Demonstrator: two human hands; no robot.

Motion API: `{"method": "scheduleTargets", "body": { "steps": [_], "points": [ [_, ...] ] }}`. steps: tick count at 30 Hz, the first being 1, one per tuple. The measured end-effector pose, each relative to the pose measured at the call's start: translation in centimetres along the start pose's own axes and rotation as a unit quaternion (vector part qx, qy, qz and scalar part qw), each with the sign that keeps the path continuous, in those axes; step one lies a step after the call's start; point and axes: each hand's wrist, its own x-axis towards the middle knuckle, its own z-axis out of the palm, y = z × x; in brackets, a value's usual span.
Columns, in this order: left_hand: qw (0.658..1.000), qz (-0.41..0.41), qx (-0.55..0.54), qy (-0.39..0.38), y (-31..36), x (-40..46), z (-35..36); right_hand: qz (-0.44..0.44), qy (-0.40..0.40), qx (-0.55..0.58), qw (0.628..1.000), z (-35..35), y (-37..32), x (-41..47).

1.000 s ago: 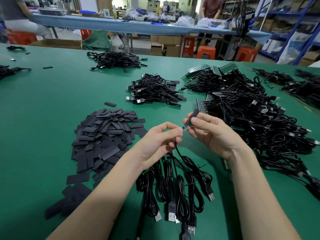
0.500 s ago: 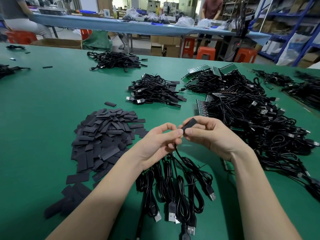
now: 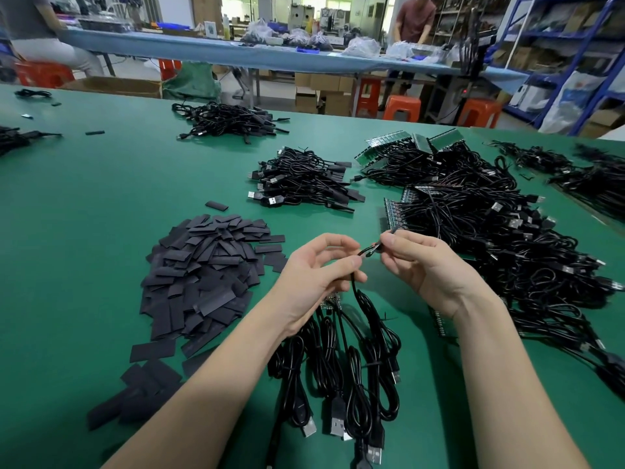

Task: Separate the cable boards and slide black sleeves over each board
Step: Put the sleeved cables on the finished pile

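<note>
My left hand [image 3: 316, 269] pinches a black cable [image 3: 356, 292] just below its board end. My right hand [image 3: 429, 262] pinches a black sleeve [image 3: 372, 248] that sits over that board, held between the two hands above the table. More looped USB cables [image 3: 338, 374] hang and lie under my left wrist. A heap of loose black sleeves [image 3: 203, 275] lies to the left. A big pile of cables joined to green board strips [image 3: 490, 238] lies on the right.
Sleeved cable bundles lie further back in the middle [image 3: 301, 181] and at the far left centre [image 3: 230, 121]. More cables lie along the right edge [image 3: 581, 170]. The green table [image 3: 101, 198] shows bare cloth on the left. Two people work at a blue bench behind.
The hands have drawn slightly apart, and the sleeve now lies nearly level between the fingertips, where before it stood tilted up in my right fingers.
</note>
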Motion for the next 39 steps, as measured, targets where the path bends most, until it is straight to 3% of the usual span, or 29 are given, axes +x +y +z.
{"method": "scheduleTargets", "body": {
  "steps": [12,25,39],
  "points": [
    [0.984,0.089,0.142,0.061,-0.57,0.16,0.26,0.004,-0.017,0.024,1.0,-0.02,-0.04,0.05],
    [0.98,0.092,0.167,0.049,-0.62,-0.1,0.23,-0.002,-0.021,0.029,0.999,-0.06,0.25,-0.15],
    [0.984,0.085,0.152,0.039,-0.38,-0.24,0.14,0.033,-0.087,-0.007,0.996,0.05,0.42,-0.41]
  ]
}}
